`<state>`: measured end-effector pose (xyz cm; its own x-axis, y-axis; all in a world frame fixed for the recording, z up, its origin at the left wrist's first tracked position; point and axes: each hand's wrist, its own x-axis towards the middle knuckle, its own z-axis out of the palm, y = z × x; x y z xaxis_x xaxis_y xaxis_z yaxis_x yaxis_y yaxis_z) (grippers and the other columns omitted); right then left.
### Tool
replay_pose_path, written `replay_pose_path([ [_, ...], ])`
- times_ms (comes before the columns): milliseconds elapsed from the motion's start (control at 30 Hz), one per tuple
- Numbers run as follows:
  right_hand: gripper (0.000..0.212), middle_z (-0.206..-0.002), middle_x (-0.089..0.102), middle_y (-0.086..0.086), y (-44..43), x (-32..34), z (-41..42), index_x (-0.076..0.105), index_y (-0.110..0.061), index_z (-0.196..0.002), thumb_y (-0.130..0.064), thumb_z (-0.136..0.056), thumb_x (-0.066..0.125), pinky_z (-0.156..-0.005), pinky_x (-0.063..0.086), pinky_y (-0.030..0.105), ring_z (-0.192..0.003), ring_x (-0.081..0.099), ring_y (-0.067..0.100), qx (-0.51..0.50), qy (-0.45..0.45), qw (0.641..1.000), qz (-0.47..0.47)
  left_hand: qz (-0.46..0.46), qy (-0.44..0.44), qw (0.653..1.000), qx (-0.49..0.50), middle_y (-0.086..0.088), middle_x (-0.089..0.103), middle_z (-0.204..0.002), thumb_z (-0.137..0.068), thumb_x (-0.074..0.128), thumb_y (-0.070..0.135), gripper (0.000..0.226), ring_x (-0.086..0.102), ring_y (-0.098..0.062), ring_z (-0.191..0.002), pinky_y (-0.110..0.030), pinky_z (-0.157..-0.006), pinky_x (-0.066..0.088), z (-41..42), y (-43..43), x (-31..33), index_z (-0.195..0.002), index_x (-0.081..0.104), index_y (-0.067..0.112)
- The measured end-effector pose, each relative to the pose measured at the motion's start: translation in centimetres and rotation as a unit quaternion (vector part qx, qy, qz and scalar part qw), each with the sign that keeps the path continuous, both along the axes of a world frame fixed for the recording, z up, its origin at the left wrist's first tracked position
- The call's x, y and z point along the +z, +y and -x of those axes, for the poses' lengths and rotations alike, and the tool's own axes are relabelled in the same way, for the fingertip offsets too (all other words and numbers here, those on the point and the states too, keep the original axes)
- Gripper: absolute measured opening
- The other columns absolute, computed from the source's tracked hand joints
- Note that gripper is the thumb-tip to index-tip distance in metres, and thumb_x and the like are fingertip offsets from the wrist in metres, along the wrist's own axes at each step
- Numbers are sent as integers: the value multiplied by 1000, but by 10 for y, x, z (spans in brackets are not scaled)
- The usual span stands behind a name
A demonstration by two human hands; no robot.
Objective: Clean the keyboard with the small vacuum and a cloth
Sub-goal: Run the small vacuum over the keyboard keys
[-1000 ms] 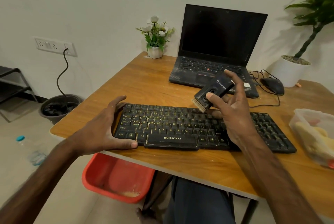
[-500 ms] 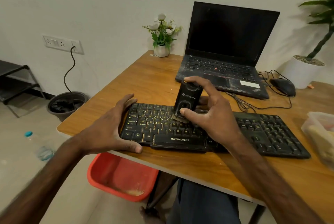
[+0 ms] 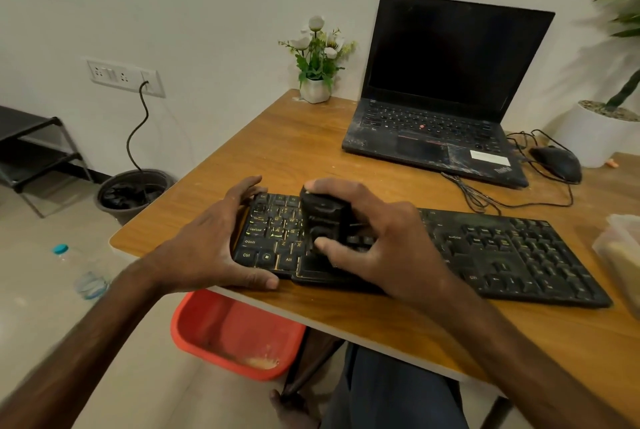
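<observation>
A black keyboard point(image 3: 502, 248) lies along the near edge of the wooden table point(image 3: 311, 151). My right hand point(image 3: 377, 241) grips the small black vacuum point(image 3: 323, 217) and holds it upright on the left-hand keys, its brush end down and hidden against the keys. Forefinger sits on top, thumb on its front. My left hand point(image 3: 211, 245) holds the keyboard's left end, thumb along the front edge, fingers over the far corner. No cloth is visible.
An open black laptop point(image 3: 446, 96) stands behind the keyboard, with a mouse point(image 3: 557, 161) and cables to its right. A small flower pot point(image 3: 315, 89) is at the back. A plastic container point(image 3: 620, 248) sits at the right edge. A red tub point(image 3: 235, 331) lies under the table.
My right hand brought the vacuum down from above the keyboard onto the keys, then slid it left and nearer to me. My left hand kept its hold on the keyboard's left end.
</observation>
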<state>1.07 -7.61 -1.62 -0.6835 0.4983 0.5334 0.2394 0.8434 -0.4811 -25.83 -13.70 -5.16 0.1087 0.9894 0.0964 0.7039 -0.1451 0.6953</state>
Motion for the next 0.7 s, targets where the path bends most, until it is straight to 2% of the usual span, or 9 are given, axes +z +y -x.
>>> replay_pose_path([
  [67,67,-119,66,3,6,-1,-1,36,-42,-140,-23,-87,73,-66,60,22,-91,70,10,-5,0,1000,-9,3,0,1000,1,19,30,-158,-41,85,81,142,33,-1,-143,-42,-120,32,-1,0,0,-152,1,53],
  [167,67,-119,66,8,37,5,-7,39,-36,-142,-22,-86,74,-65,62,30,-90,70,15,-103,11,994,-27,5,-5,1000,0,21,27,-159,-42,85,81,141,30,0,-145,-42,-120,31,-2,-2,1,-152,1,54],
  [233,67,-120,66,8,47,7,-11,43,-30,-142,-20,-84,76,-68,62,30,-93,69,15,-141,29,990,-11,8,-2,1000,1,21,27,-159,-42,83,83,141,31,-1,-145,-43,-120,32,-3,-3,2,-152,0,53],
  [333,67,-121,65,5,23,2,-4,42,-37,-140,-21,-85,76,-64,61,26,-90,70,13,-85,30,995,37,10,4,1000,4,21,26,-160,-41,81,85,141,31,-2,-145,-43,-120,33,-3,-4,3,-152,-1,53],
  [400,65,-120,65,-1,0,0,0,43,-40,-138,-21,-85,76,-66,60,23,-92,69,9,-14,32,998,59,7,6,1000,2,20,26,-160,-42,81,85,141,31,-2,-144,-42,-120,32,-3,-4,3,-152,-1,53],
  [467,66,-122,64,-2,-4,-2,0,43,-40,-138,-21,-85,76,-70,59,21,-95,68,7,7,32,998,55,7,9,1000,2,20,26,-160,-42,81,85,141,30,-2,-145,-41,-120,31,-2,-3,3,-152,-1,52],
  [567,66,-121,65,5,27,1,-6,43,-34,-142,-21,-86,75,-64,59,19,-89,71,13,-90,34,995,12,9,4,1000,3,19,25,-160,-41,81,86,141,31,-4,-145,-44,-120,32,-2,-4,2,-152,-1,54],
  [633,66,-117,64,0,46,6,-12,45,-29,-142,-19,-84,76,-65,57,14,-89,70,14,-148,46,988,6,8,6,1000,5,20,25,-160,-41,80,86,141,30,-4,-145,-45,-120,32,-2,-4,2,-152,-1,54],
  [700,65,-117,62,-5,45,6,-13,46,-29,-141,-19,-83,76,-66,58,17,-90,70,12,-147,58,987,25,6,8,1000,6,20,26,-160,-40,79,87,142,30,-3,-145,-43,-120,32,-2,-3,2,-152,-1,52],
])
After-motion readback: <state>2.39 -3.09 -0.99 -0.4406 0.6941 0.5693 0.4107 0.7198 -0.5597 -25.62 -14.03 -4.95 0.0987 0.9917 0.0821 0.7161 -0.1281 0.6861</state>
